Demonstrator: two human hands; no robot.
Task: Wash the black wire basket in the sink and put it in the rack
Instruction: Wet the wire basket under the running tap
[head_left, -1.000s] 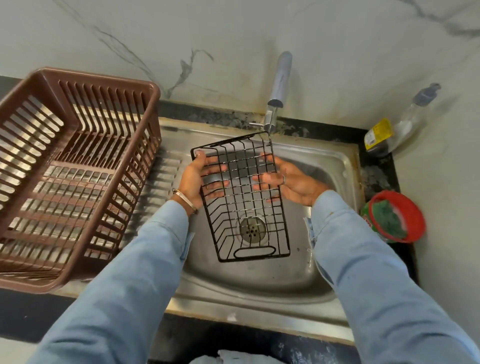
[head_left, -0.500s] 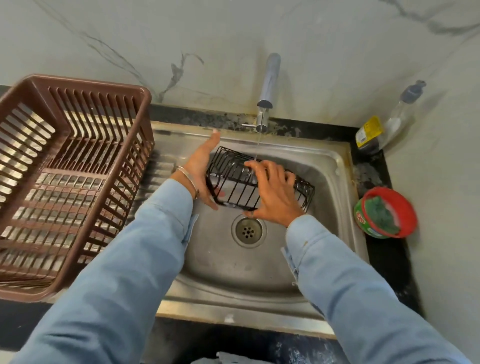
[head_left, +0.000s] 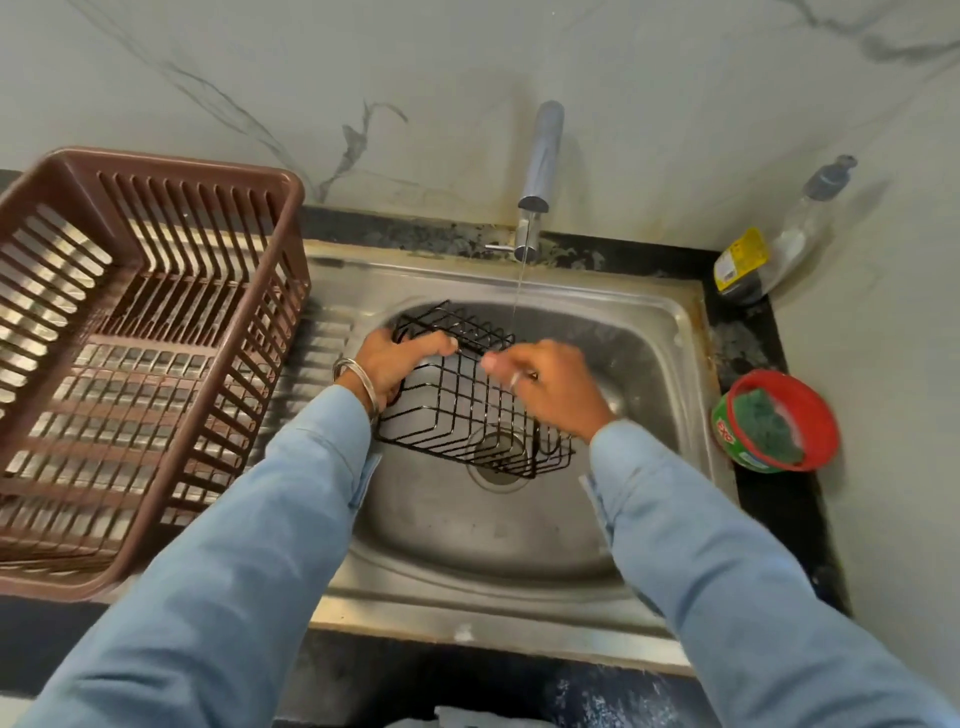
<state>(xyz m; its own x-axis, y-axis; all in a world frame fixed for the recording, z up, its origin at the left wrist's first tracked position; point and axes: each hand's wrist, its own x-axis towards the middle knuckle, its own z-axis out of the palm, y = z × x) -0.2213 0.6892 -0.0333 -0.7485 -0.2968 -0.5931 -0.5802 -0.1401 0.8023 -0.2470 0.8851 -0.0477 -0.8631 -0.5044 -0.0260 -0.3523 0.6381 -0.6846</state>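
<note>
Two hands (head_left: 395, 358) (head_left: 550, 387) grip basket (head_left: 467, 410); brown rack (head_left: 145, 353) left, tub (head_left: 779, 421) right.

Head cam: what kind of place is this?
Most likely a home kitchen sink area. A steel sink with a running tap, a brown plastic dish rack on its drainboard, and a red tub holding a green scrubber on the dark counter.

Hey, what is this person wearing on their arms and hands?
Both arms wear long light blue sleeves with open cuffs. The left hand has thin silver bangles at the wrist; the right hand has a silver ring. No gloves.
</note>
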